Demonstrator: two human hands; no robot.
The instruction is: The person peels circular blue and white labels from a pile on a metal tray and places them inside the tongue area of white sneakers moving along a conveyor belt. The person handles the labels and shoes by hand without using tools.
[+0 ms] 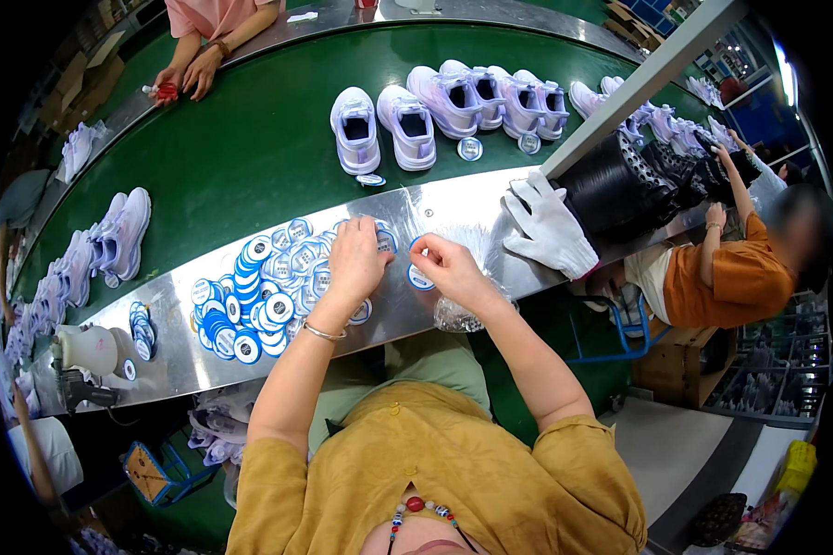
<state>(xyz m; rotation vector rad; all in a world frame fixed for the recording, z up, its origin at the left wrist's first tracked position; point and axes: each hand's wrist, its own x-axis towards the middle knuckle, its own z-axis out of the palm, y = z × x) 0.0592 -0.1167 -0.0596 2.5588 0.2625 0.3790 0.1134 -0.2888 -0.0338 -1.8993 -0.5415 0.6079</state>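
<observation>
Round blue-and-white tag (420, 277) sits on the steel ledge (453, 208), near-centre of the scene, pinched at its edge by the person's right hand (446, 265); thumb and forefinger closed on it, other fingers curled. Left hand (355, 261) just to the left, palm down on the right edge of the tag pile (259, 296), fingers pressed together and bent over the discs; can't tell if it grips one. Silver bangle (322, 331) on the left wrist. Clear plastic bag (463, 310) lies under and near of the right hand, hanging over the ledge's near edge. Pile spreads left along the ledge, smaller stack of tags (141, 328) farther left, then a cream-coloured tool (91, 350) at the far-left end. Pair of white work gloves (551, 229) lies on the ledge right of the hands. Beyond the ledge, green conveyor belt (250, 139) with pale lilac sneakers (384, 128) in pairs, single tags beside some. More sneakers at the belt's left edge. Far left, another person's hands (187, 76) hold a small red thing. Right, a seated person in an orange shirt (740, 277) reaches up to dark shoes.
</observation>
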